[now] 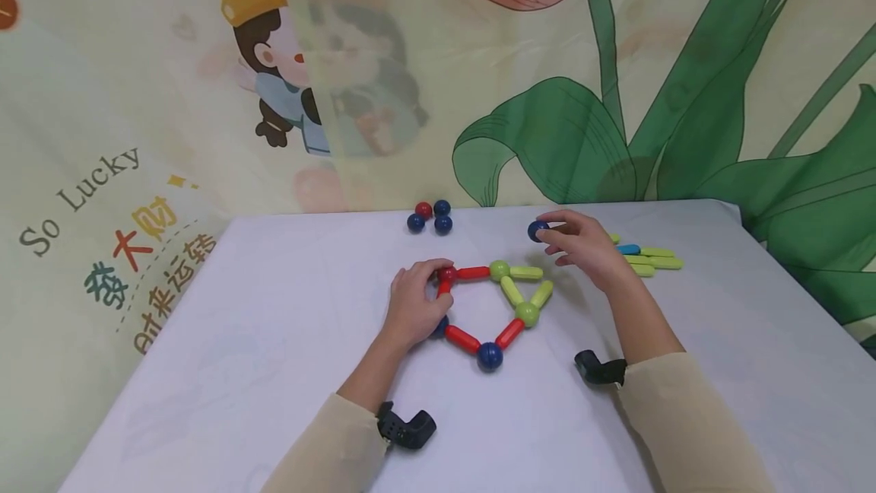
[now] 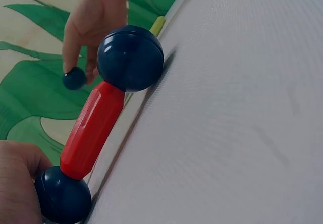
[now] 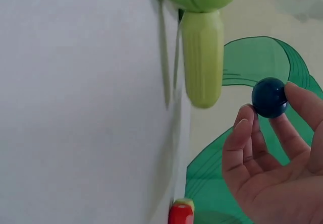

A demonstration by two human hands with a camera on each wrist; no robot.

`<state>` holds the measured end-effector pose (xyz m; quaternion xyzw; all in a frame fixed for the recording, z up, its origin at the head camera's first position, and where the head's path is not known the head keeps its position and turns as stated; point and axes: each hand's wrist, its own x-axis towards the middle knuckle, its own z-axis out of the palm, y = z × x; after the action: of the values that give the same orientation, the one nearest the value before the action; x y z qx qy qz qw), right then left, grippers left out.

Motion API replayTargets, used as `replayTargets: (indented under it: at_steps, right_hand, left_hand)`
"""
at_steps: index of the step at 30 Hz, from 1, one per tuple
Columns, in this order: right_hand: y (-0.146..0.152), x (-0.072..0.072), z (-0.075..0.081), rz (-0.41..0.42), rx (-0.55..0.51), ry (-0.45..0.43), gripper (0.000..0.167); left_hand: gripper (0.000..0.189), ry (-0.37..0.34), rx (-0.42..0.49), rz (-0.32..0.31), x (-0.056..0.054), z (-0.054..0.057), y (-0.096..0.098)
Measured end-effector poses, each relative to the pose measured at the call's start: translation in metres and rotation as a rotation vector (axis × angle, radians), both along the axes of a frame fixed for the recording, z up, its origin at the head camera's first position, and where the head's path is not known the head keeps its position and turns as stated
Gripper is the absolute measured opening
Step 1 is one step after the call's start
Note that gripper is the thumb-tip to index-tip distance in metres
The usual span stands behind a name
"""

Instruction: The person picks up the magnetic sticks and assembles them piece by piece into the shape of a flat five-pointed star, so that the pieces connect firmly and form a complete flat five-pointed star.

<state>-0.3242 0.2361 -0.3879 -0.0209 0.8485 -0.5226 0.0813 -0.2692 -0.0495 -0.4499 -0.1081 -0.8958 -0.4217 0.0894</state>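
Between the thumb and fingers of my right hand (image 1: 582,246) is a loose blue ball (image 3: 269,98), raised behind the frame. My left hand (image 1: 414,303) grips the left side of a ball-and-rod frame, fingertips on a red ball (image 1: 447,274), thumb by a red rod (image 1: 444,285). Partly behind that hand, another blue ball (image 2: 63,194) joins a red rod (image 2: 93,130) leading to the front blue ball (image 1: 490,357). Two green balls, the rear one (image 1: 499,271) and the right one (image 1: 527,314), carry yellow-green rods; two of these have free ends.
At the table's back edge sit a red ball (image 1: 423,210) and three blue balls (image 1: 443,225). Several yellow-green rods (image 1: 660,262) and a blue rod (image 1: 628,249) lie right of my right hand. A printed cloth backdrop (image 1: 383,181) hangs behind the white table (image 1: 287,326).
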Motion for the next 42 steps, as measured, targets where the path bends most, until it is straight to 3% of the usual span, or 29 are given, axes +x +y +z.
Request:
replayTargets:
  at_steps: [21, 42]
  right_hand:
    - [0.028, 0.013, -0.023, 0.078, 0.138, -0.117, 0.054]
    - [0.036, 0.017, -0.034, 0.107, 0.164, -0.089, 0.046]
  left_hand:
    - [0.052, -0.019, -0.011, 0.019, -0.001, 0.0, -0.003]
    - [0.051, -0.036, -0.016, 0.011, -0.001, -0.002, 0.0]
